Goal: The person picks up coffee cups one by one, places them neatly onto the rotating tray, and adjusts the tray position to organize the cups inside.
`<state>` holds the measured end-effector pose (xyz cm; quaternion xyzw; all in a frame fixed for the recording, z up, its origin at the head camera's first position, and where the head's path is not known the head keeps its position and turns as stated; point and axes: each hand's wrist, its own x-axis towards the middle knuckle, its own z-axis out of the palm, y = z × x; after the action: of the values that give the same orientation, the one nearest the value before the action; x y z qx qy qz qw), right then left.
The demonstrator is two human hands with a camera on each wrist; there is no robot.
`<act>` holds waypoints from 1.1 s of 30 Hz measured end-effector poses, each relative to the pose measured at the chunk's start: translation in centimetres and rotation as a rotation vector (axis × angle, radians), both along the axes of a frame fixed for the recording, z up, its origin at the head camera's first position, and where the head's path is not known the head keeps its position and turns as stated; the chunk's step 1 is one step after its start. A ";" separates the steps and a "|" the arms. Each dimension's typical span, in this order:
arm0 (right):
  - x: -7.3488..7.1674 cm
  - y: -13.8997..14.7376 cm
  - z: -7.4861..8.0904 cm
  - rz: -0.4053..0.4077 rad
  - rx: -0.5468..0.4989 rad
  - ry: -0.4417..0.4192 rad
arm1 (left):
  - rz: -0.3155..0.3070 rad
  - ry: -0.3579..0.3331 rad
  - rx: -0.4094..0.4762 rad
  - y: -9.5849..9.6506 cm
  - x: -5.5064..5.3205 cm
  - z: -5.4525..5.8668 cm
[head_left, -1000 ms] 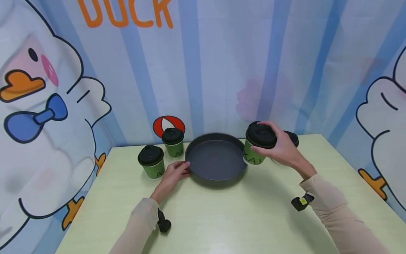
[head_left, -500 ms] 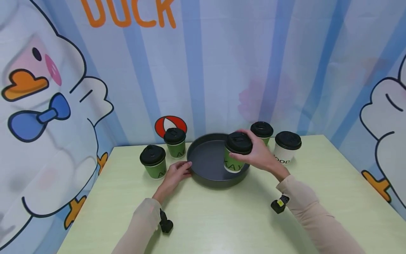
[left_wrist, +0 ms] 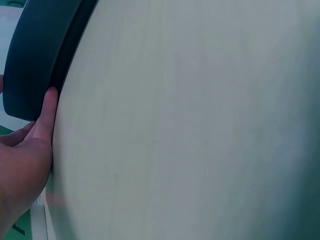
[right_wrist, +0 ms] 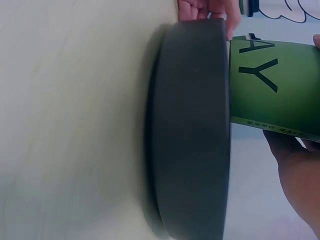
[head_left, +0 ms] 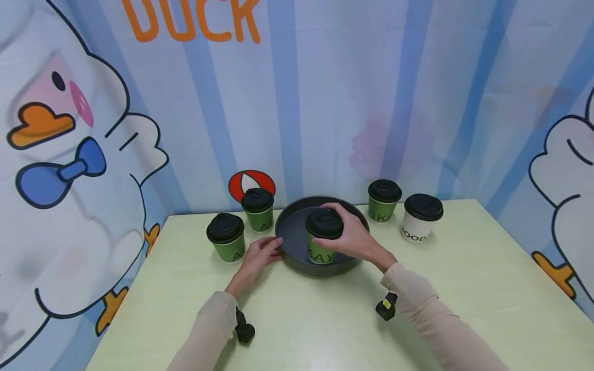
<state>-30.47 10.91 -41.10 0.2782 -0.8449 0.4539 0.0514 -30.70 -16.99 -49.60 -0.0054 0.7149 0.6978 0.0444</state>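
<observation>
A round dark grey pan (head_left: 292,232) lies on the table, its side wall (right_wrist: 192,130) filling the middle of the right wrist view. My left hand (head_left: 255,260) grips the pan's left edge, its digits against the wall in the left wrist view. With my right hand (head_left: 355,237) I hold a green paper coffee cup (head_left: 320,250) with a black lid, upright over the front of the pan. Thumb and fingers go round the cup near its lid. In the right wrist view the printed cup (right_wrist: 275,85) has its base about level with the rim; contact with the pan floor cannot be told.
Left of the pan stand two green lidded cups, one nearer (head_left: 227,242) and one farther back (head_left: 259,211). To the right are a green cup (head_left: 382,203) and a white cup (head_left: 417,221), both black-lidded. A printed curtain (head_left: 325,103) hangs behind the table (head_left: 315,324).
My right hand has carried the green cup leftward and down, from the pan's right side to over the pan. The two cups at right are uncovered. My left hand stays on the pan.
</observation>
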 end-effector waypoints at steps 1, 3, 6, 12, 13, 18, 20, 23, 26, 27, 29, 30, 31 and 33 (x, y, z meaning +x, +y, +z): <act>0.0 -0.2 -0.1 -0.001 0.005 0.002 | 0.000 0.000 0.000 0.0 0.0 0.0; 0.0 -0.5 -0.4 -0.003 0.013 0.004 | -0.004 0.001 -0.001 0.1 0.0 -0.1; 0.0 -0.9 -0.7 -0.005 0.015 -0.002 | -0.005 -0.003 -0.005 0.1 0.0 -0.2; -0.1 -1.7 -1.4 0.007 0.024 -0.003 | 0.003 -0.001 0.005 0.3 -0.1 -0.3; -0.1 -1.8 -1.5 0.008 0.028 -0.002 | 0.006 0.000 0.005 0.3 -0.1 -0.3; 0.1 -2.3 -2.0 0.013 0.034 0.006 | 0.012 0.009 0.003 0.3 -0.1 -0.2; 0.1 -2.4 -2.2 0.017 0.033 0.009 | 0.013 0.008 0.004 0.3 -0.1 -0.1; 0.1 -2.6 -2.4 0.023 0.034 0.008 | 0.011 0.008 0.001 0.2 -0.1 -0.2; 0.1 -2.6 -2.4 0.030 0.052 0.009 | 0.011 0.012 0.001 0.1 -0.1 -0.3; 0.1 -2.6 -2.4 0.030 0.064 0.006 | 0.013 0.012 0.000 0.1 -0.1 -0.3; 0.2 -2.3 -2.3 0.034 0.075 0.006 | 0.013 0.013 0.002 0.1 -0.2 -0.3; 0.3 -2.1 -2.3 0.034 0.071 0.008 | 0.013 0.015 0.004 0.1 -0.1 -0.3; 0.3 -1.8 -2.2 0.033 0.058 0.011 | 0.013 0.016 0.008 0.1 -0.1 -0.3; 0.4 -1.0 -2.2 0.025 0.006 0.028 | 0.009 0.018 0.012 0.1 -0.1 -0.3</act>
<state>-30.06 9.89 -43.31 0.2954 -0.8419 0.4481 0.0568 -30.80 -16.87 -49.86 -0.0022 0.7111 0.7022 0.0348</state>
